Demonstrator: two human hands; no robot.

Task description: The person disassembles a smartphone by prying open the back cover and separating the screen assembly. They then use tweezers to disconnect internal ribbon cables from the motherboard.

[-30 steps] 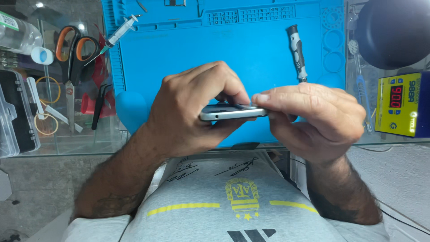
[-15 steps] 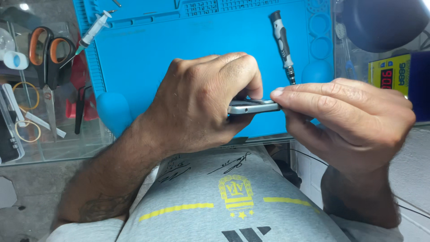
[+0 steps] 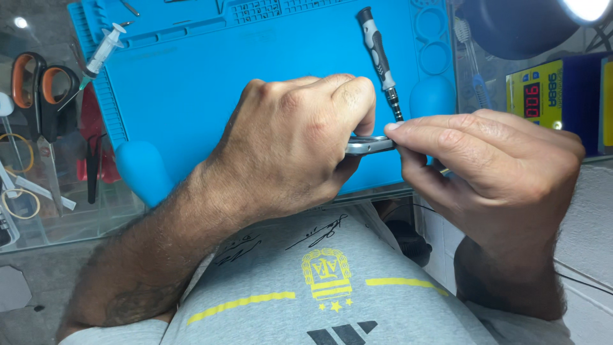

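A slim silver phone [image 3: 369,145] is held edge-on above the near rim of a blue work mat [image 3: 211,83]. My left hand [image 3: 290,144] wraps over the phone from the left and hides most of it. My right hand [image 3: 485,169] pinches the phone's right end between thumb and fingertips. A grey and black precision screwdriver [image 3: 380,57] lies on the mat just behind the hands.
Left of the mat, on a glass top, lie orange-handled scissors [image 3: 38,89], a syringe [image 3: 99,54], red-handled pliers [image 3: 92,150] and rubber bands. A yellow device with a red digital display [image 3: 536,96] stands at the right, beside a blue toothbrush [image 3: 474,64].
The view has shifted so the hands and phone sit further right and slightly higher in the picture. Both hands keep the same grip on the phone.
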